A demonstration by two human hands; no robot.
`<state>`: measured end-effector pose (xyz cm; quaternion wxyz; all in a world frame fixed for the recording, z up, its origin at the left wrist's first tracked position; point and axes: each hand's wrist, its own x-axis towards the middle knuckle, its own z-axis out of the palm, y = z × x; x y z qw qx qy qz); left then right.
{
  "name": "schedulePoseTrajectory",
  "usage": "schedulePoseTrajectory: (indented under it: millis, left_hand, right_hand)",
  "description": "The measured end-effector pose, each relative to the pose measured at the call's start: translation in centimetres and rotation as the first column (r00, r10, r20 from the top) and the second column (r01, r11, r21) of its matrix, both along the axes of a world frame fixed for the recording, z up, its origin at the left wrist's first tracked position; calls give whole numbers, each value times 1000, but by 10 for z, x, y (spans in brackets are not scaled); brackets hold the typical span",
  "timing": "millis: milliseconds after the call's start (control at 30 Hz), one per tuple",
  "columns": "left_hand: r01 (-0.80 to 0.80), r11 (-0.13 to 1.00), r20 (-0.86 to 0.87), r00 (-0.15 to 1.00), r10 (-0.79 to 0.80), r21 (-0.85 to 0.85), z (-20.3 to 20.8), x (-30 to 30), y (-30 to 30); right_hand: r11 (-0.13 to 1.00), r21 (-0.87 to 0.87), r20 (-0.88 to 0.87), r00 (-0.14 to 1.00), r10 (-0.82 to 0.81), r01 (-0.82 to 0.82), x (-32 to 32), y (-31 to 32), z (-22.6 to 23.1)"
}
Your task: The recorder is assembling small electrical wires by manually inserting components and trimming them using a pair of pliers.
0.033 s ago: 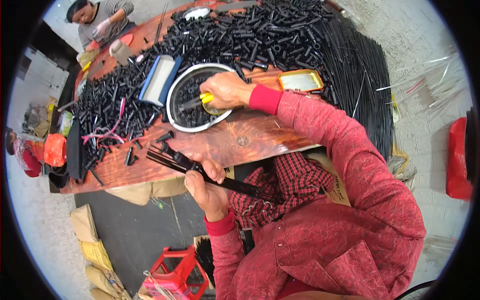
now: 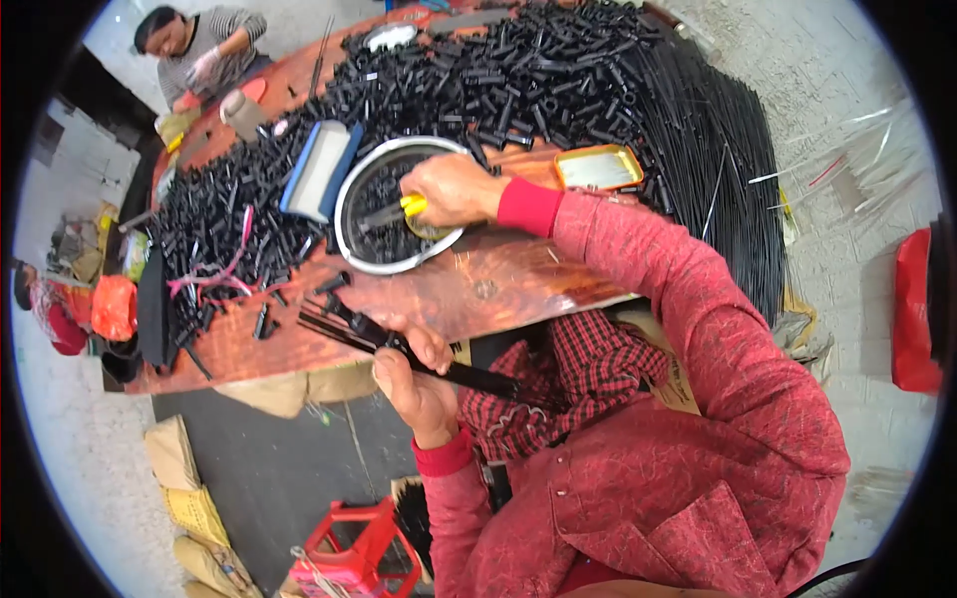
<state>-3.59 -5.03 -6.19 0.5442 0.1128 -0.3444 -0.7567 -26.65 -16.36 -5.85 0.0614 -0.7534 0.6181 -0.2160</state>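
My right hand (image 2: 454,189) is closed over a metal-rimmed bowl (image 2: 346,239) on the tabletop. It grips a yellow-handled metal tool (image 2: 413,204), whose grey end points left into the bowl; its exact kind is not clear. Small black pieces (image 2: 384,239) lie inside the bowl. Below, off the table's near edge, my left hand (image 2: 419,374) is wrapped around a bundle of thin black rods (image 2: 478,379). Several rod ends fan out to the left, and a short black tubular piece (image 2: 364,324) shows at my fingers. The bundle's lower end rests over a red checked cloth (image 2: 588,354).
Heaps of short black tubes (image 2: 429,80) cover the far table, with long black rods (image 2: 708,169) at right. A blue tray (image 2: 321,169) and a yellow-rimmed tin (image 2: 598,167) flank the bowl. A co-worker (image 2: 204,50) sits far left. A red stool (image 2: 364,548) stands below.
The whole view has shifted slightly, so the table and bowl appear a little lower. Both hands keep their grips, with little other visible movement.
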Motion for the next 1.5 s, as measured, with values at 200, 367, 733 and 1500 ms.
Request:
schedulePoseTrajectory:
  millis: [200, 367, 733, 1500]
  left_hand:
    - [-8, 1000, 15, 1000, 7, 13, 1, -3, 6]
    - [-7, 1000, 16, 1000, 7, 10, 7, -3, 16]
    - [-5, 1000, 49, 999, 6, -31, 8, -2, 20]
    - [-38, 986, 70, 996, 50, -161, 40, -19, 69]
  right_hand:
    - [1000, 14, 18, 1000, -18, 18, -5, 8, 6]
    - [996, -82, 64, 997, -41, 46, -5, 15, 2]
    - [979, 2, 128, 971, -204, 205, -12, 25, 9]
    - [855, 109, 994, 30, -109, -507, 37, 189, 73]
